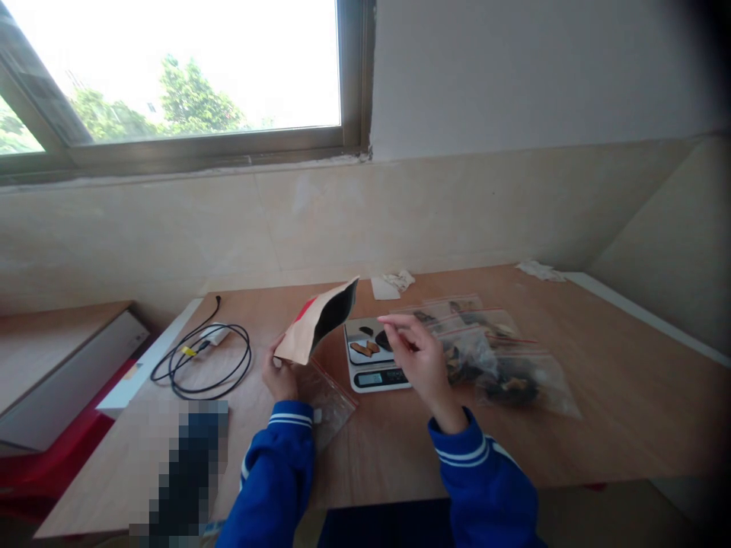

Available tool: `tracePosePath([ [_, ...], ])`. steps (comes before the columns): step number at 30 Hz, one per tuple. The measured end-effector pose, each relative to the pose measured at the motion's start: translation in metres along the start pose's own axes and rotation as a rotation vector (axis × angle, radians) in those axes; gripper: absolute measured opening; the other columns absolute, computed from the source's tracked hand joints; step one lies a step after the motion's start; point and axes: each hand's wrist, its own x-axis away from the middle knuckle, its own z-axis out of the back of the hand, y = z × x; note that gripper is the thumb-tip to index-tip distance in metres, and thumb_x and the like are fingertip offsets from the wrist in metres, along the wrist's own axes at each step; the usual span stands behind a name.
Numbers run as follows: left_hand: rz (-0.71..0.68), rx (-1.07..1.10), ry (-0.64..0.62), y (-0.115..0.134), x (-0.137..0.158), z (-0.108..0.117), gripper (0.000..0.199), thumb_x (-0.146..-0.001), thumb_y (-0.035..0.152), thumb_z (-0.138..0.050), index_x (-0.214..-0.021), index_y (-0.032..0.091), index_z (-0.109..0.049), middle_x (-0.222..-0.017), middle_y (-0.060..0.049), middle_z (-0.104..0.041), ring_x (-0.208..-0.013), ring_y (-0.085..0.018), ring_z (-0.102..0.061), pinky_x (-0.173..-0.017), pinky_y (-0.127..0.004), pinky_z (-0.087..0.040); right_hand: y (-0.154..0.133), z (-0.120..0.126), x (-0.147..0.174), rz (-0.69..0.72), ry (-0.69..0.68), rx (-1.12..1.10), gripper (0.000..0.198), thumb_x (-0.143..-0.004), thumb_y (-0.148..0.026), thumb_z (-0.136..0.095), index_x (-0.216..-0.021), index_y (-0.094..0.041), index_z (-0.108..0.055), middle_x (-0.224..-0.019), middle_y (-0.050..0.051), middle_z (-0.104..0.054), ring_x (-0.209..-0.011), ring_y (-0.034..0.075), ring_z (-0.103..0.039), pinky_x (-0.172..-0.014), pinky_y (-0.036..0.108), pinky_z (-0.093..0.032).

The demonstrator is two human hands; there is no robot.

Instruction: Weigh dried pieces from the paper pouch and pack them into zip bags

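My left hand is closed on the lower part of a brown paper pouch with a red patch. The pouch is tilted, its dark-lined mouth gaping toward the right. Above a white digital kitchen scale, my right hand has its fingers drawn together in a pinch; whatever may be between them is too small to make out. Several brown and dark dried slices lie on the scale's plate, partly hidden behind my right hand. Below the pouch, a clear zip bag lies flat beside my left wrist.
Several clear zip bags of dark dried pieces lie right of the scale. A coiled black cable with a white adapter lies at left. Crumpled tissue rests at the table's back edge. A pixelated dark object is front left.
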Motion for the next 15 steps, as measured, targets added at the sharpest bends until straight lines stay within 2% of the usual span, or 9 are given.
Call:
tracePosePath([
  [4, -0.05, 0.006, -0.102, 0.004, 0.003, 0.001, 0.038, -0.067, 0.013, -0.052, -0.102, 0.017, -0.067, -0.106, -0.008, -0.067, -0.101, -0.023, -0.06, -0.091, -0.038, -0.046, -0.026, 0.003, -0.004, 0.164, -0.197, 0.097, 0.023, -0.093, -0.035, -0.048, -0.092, -0.023, -0.068, -0.069, -0.001, -0.062, -0.061, 0.012, -0.054, -0.062, 0.024, -0.044],
  [8, -0.064, 0.023, -0.166, 0.007, 0.004, 0.001, 0.035, -0.069, 0.016, -0.054, -0.102, 0.015, -0.067, -0.106, -0.01, -0.067, -0.102, -0.024, -0.061, -0.092, -0.039, -0.046, -0.034, -0.003, -0.005, 0.299, -0.293, 0.299, 0.026, -0.094, -0.031, -0.046, -0.084, -0.021, -0.068, -0.079, 0.004, -0.06, -0.081, 0.017, -0.055, -0.079, 0.031, -0.045],
  [12, -0.13, 0.002, -0.109, 0.01, 0.004, 0.001, 0.033, -0.072, 0.017, -0.054, -0.102, 0.016, -0.067, -0.108, -0.01, -0.066, -0.104, -0.024, -0.06, -0.094, -0.039, -0.045, -0.035, -0.009, -0.001, 0.327, -0.302, 0.503, 0.024, -0.093, -0.025, -0.046, -0.084, -0.02, -0.068, -0.087, 0.007, -0.059, -0.087, 0.021, -0.054, -0.082, 0.036, -0.045],
  [15, -0.22, 0.01, -0.069, 0.013, 0.003, 0.002, 0.03, -0.076, 0.018, -0.055, -0.103, 0.015, -0.067, -0.108, -0.01, -0.066, -0.106, -0.024, -0.059, -0.096, -0.038, -0.043, -0.036, -0.013, 0.003, 0.288, -0.426, 0.482, 0.023, -0.091, -0.018, -0.048, -0.082, -0.019, -0.069, -0.093, 0.009, -0.064, -0.097, 0.024, -0.056, -0.087, 0.039, -0.046],
])
